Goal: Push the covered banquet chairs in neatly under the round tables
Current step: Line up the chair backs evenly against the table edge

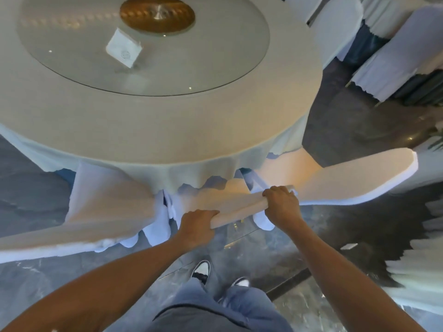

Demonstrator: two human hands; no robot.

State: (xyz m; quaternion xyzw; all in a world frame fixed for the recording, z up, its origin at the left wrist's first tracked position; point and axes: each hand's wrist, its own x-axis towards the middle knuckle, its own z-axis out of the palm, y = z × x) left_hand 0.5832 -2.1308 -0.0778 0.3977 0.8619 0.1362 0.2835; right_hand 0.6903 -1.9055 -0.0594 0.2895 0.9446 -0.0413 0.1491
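Head-worn view, steeply downward, near round table [167,130]

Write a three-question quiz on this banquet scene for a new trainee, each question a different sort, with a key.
1. True or false: both hands grip the top of the middle chair's back.
2. Multiple choice: on the glass turntable lies
A. a small white box
B. a stack of plates
C. a vase
3. Short answer: how many covered chairs stand at the near edge of the round table?

Key
1. True: left hand and right hand hold it.
2. A
3. Three: the held one, a left chair and a right chair.
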